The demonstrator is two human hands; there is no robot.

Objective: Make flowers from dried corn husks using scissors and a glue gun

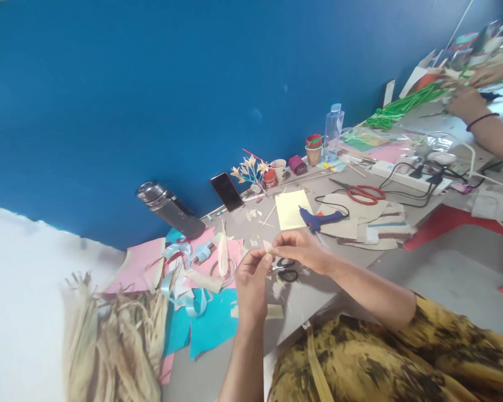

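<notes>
My left hand (251, 282) and my right hand (299, 249) meet over the grey table (352, 254), both pinching a small pale husk petal (268, 245) between their fingertips. Black-handled scissors (285, 269) lie on the table just under the hands. A blue glue gun (318, 219) rests beyond my right hand, beside a yellow paper sheet (292, 209). More cut husk pieces (222, 252) lie on pink paper to the left.
A dried husk pile (109, 340) sits at lower left with pink and blue papers and ribbon (184, 296). By the blue wall stand a black flask (170, 209), phone (227, 191), husk flowers (249, 169), cups, water bottle (333, 133). Red scissors (365, 194), a power strip (411, 177), another person's hands (471, 100) at right.
</notes>
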